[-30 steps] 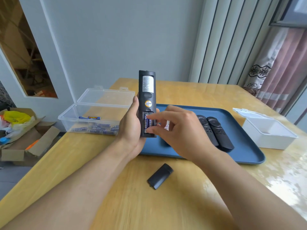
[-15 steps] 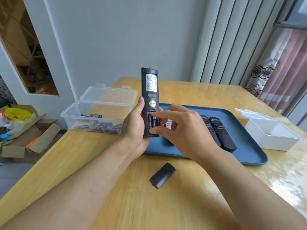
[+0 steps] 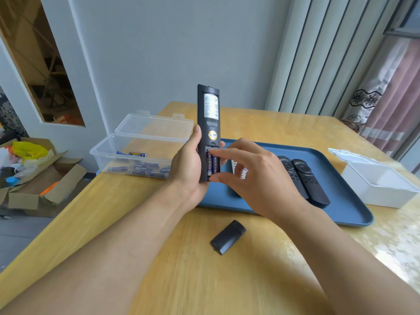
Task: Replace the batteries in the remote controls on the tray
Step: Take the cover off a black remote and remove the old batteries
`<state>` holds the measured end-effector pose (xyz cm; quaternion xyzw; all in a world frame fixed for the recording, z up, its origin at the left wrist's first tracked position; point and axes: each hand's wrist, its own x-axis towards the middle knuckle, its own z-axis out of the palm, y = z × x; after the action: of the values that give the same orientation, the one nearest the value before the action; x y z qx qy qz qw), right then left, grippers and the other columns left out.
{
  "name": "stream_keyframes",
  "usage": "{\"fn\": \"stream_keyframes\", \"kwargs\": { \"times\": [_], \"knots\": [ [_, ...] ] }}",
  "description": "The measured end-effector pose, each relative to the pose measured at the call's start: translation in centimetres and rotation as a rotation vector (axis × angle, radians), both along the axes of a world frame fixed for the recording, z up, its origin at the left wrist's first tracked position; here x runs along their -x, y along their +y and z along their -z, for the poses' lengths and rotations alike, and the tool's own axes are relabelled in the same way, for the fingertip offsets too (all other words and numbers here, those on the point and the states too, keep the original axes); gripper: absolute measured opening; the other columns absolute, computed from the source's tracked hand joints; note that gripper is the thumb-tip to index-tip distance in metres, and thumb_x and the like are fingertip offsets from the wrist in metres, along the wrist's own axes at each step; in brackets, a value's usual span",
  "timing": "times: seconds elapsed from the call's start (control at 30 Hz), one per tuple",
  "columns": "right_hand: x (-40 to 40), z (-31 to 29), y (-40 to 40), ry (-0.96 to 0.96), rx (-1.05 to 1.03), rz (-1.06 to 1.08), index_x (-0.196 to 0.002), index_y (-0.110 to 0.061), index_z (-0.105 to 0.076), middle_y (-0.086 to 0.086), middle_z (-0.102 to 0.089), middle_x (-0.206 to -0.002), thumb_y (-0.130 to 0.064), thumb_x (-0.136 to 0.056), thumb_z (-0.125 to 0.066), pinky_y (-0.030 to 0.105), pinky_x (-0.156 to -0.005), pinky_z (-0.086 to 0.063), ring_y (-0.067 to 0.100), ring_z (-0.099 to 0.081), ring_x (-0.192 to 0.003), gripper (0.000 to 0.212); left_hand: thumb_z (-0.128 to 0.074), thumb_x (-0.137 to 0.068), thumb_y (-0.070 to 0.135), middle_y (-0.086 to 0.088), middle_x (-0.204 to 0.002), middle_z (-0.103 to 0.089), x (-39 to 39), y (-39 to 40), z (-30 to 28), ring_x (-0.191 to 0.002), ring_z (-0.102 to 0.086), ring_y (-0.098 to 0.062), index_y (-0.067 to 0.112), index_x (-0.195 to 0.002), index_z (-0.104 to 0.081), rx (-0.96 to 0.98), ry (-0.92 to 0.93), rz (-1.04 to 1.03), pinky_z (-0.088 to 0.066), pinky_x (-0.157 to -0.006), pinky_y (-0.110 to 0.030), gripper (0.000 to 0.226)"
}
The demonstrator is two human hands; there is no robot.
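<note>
Remote in hand: a long black remote control [image 3: 208, 123] is held upright above the near left edge of the tray, long axis vertical, back side facing the viewer, with a white label near its top end.
Battery bay: open at the lower end, with two blue batteries [image 3: 212, 164] lying side by side, lengthwise along the remote.
Left hand [image 3: 187, 169]: its grip wraps the remote's lower half, thumb up the left edge.
Right hand [image 3: 254, 176]: forefinger tip at the top of the batteries, thumb at the remote's bottom end; the grip pinches the batteries end to end.
Battery cover [image 3: 228, 237]: a small black piece lying flat on the bench, near the viewer and apart from the tray.
Tray [image 3: 341, 208]: blue, on the wooden bench [image 3: 250, 280], carrying two more black remotes [image 3: 302, 180] side by side, pointing away and slightly left.
Clear box [image 3: 141, 151]: open, left of the tray, with loose batteries inside.
White box [image 3: 377, 180]: open, right of the tray.
</note>
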<state>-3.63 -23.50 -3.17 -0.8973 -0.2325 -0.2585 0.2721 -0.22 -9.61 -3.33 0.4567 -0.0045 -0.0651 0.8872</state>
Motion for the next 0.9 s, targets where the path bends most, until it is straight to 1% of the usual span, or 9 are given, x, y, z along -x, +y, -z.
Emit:
{"fn": "stream_keyframes", "kwargs": {
  "times": [0.1,0.2,0.3,0.4,0.5,0.63,0.73,0.83,0.9],
  "knots": [
    [0.2,-0.39,0.0,0.052,0.062,-0.009,-0.124,-0.038,-0.062,-0.019,-0.049,-0.102,-0.046,-0.077,-0.081,0.026,-0.067,-0.049,0.009,-0.057,-0.072,0.051,-0.044,-0.103,0.052,-0.006,-0.079,-0.062,0.29,0.01,-0.06,-0.068,-0.06,-0.018,0.01,-0.123,-0.065,-0.008,-0.01,0.024,-0.051,-0.051,-0.027,0.052],
    [0.23,-0.67,-0.05,0.095,0.069,-0.009,-0.122,-0.038,-0.057,-0.018,-0.046,-0.101,-0.048,-0.077,-0.08,0.022,-0.068,-0.046,0.009,-0.056,-0.076,0.052,-0.043,-0.104,0.051,-0.005,-0.075,-0.061,0.53,-0.18,-0.1,-0.066,-0.059,-0.018,0.012,-0.119,-0.065,-0.04,-0.024,0.044,-0.049,-0.048,-0.025,0.048],
    [0.23,-0.7,-0.15,0.159,0.069,-0.018,-0.118,-0.03,-0.053,-0.019,-0.045,-0.097,-0.046,-0.076,-0.081,0.014,-0.069,-0.04,-0.006,-0.052,-0.08,0.053,-0.044,-0.104,0.05,-0.006,-0.073,-0.059,0.72,-0.51,-0.11,-0.066,-0.058,-0.02,0.009,-0.115,-0.066,-0.083,-0.03,0.065,-0.049,-0.049,-0.024,0.048],
    [0.27,-0.77,-0.29,0.23,0.081,-0.017,-0.112,-0.028,-0.046,-0.021,-0.045,-0.094,-0.044,-0.076,-0.082,0.01,-0.067,-0.037,-0.016,-0.048,-0.077,0.053,-0.044,-0.104,0.048,-0.004,-0.068,-0.062,0.92,-0.75,-0.05,-0.064,-0.06,-0.019,0.01,-0.1,-0.067,-0.119,-0.028,0.093,-0.05,-0.05,-0.023,0.044],
    [0.39,-0.95,-0.42,0.277,0.077,-0.008,-0.107,-0.028,-0.042,-0.021,-0.046,-0.091,-0.042,-0.078,-0.082,0.009,-0.067,-0.037,-0.017,-0.047,-0.076,0.051,-0.045,-0.104,0.046,-0.002,-0.071,-0.065,0.91,-0.88,0.05,-0.066,-0.063,-0.017,0.01,-0.108,-0.067,-0.117,-0.027,0.105,-0.053,-0.052,-0.023,0.042],
    [0.22,-0.8,-0.52,0.307,-0.015,-0.014,-0.112,-0.028,-0.049,-0.017,-0.052,-0.093,-0.04,-0.075,-0.085,0.01,-0.068,-0.039,-0.009,-0.05,-0.076,0.053,-0.044,-0.104,0.047,-0.004,-0.07,-0.063,0.87,-0.87,0.06,-0.063,-0.061,-0.017,0.01,-0.101,-0.067,-0.112,-0.026,0.097,-0.049,-0.047,-0.022,0.044],
    [-0.03,-0.47,-0.41,0.3,-0.093,-0.014,-0.113,-0.032,-0.055,-0.012,-0.058,-0.096,-0.039,-0.074,-0.086,0.013,-0.068,-0.042,0.005,-0.052,-0.074,0.05,-0.045,-0.104,0.049,-0.007,-0.075,-0.063,0.51,-0.68,0.07,-0.065,-0.06,-0.019,0.011,-0.11,-0.068,-0.077,-0.022,0.044,-0.052,-0.053,-0.025,0.045],
    [0.11,-0.4,0.01,0.3,-0.174,-0.018,-0.115,-0.032,-0.061,-0.009,-0.06,-0.097,-0.036,-0.076,-0.085,0.014,-0.062,-0.043,0.009,-0.052,-0.069,0.046,-0.045,-0.103,0.05,-0.008,-0.078,-0.061,0.3,-0.48,0.1,-0.064,-0.06,-0.017,0.01,-0.117,-0.066,-0.056,-0.009,0.027,-0.051,-0.052,-0.025,0.048],
    [0.2,-0.54,0.3,0.363,-0.267,-0.039,-0.113,-0.03,-0.062,-0.004,-0.062,-0.096,-0.033,-0.082,-0.081,0.015,-0.054,-0.042,0.009,-0.05,-0.062,0.036,-0.045,-0.103,0.051,-0.006,-0.078,-0.065,0.36,-0.47,0.1,-0.063,-0.063,-0.017,0.012,-0.115,-0.067,-0.067,-0.005,0.029,-0.052,-0.052,-0.025,0.046]
  ]
}}
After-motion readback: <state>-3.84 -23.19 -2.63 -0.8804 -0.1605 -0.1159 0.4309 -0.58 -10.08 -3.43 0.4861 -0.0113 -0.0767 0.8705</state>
